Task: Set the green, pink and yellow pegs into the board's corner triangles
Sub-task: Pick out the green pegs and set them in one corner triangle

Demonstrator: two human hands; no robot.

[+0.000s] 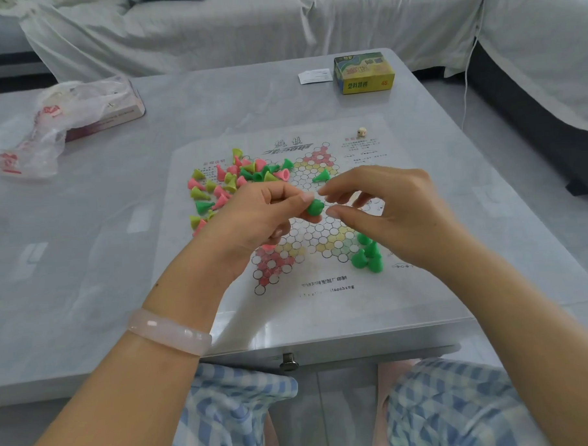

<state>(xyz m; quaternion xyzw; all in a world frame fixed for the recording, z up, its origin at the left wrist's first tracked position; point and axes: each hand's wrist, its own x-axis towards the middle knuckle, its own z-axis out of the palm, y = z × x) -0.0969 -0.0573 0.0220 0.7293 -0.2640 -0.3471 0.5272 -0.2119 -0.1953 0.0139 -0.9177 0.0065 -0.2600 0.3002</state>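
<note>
A paper star board (pixel 306 229) with printed circles lies flat on the table. My left hand (pixel 258 217) pinches a green peg (pixel 315 208) above the board's middle. My right hand (pixel 386 205) hovers just right of that peg, thumb and forefinger apart on either side of its tip, not clearly touching it. Several green pegs (pixel 368 255) stand upright in the board's lower right corner triangle. A loose heap of green, pink and yellow pegs (pixel 230 181) lies at the board's upper left. One green peg (pixel 321 176) lies on its side near the top.
A yellow and green game box (pixel 363 73) and a white slip (pixel 315 76) sit at the table's far right. A small die (pixel 361 131) lies by the board's top right. A crumpled plastic bag (pixel 56 125) over a pink box lies far left. A covered sofa stands behind.
</note>
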